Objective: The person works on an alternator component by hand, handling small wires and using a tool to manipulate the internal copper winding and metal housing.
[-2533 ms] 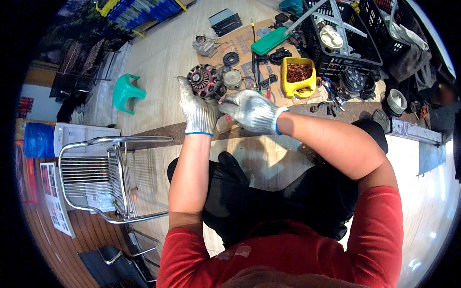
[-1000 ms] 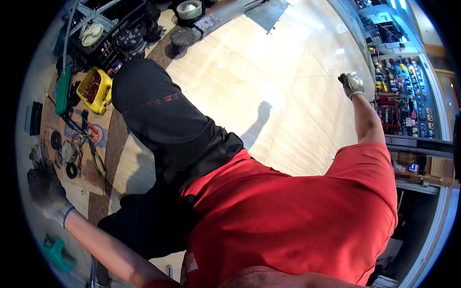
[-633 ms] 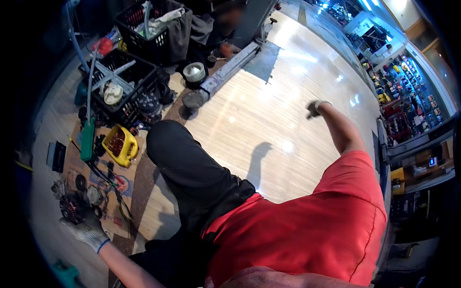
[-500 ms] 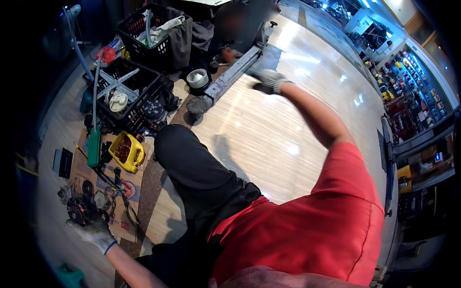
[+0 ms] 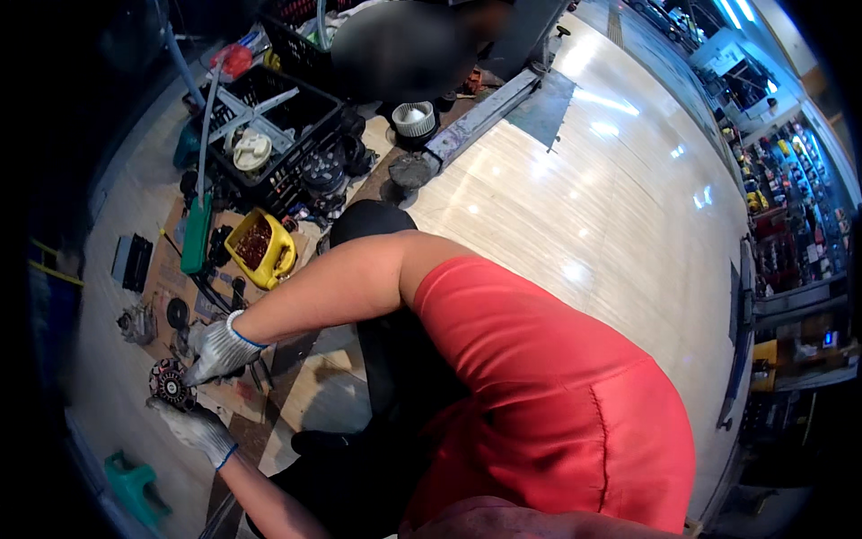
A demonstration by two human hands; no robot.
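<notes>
My left hand [image 5: 189, 429], in a pale knit glove with a blue cuff, grips a round, dark metal part [image 5: 171, 382] with a slotted ring face from below. My right hand [image 5: 218, 353], gloved the same way, reaches across my body, its fingers closed at that part's upper right edge. Around them on a cardboard sheet [image 5: 180, 265] lie a grey metal housing [image 5: 136, 323], a black ring [image 5: 177, 313], a long green-ended tool [image 5: 196, 234] and a yellow cut jug [image 5: 259, 247] full of small reddish pieces.
Black crates [image 5: 269, 171] with parts stand behind, near a blower wheel [image 5: 413, 119] and a metal lift arm [image 5: 480, 117]. A green stool [image 5: 130, 481] is at lower left. Tiled floor [image 5: 628, 225] stretches right toward shelves of goods [image 5: 795, 207].
My right arm has swung from out over the floor on the right across to the round part by my left hand. My body has turned and leaned toward the parts.
</notes>
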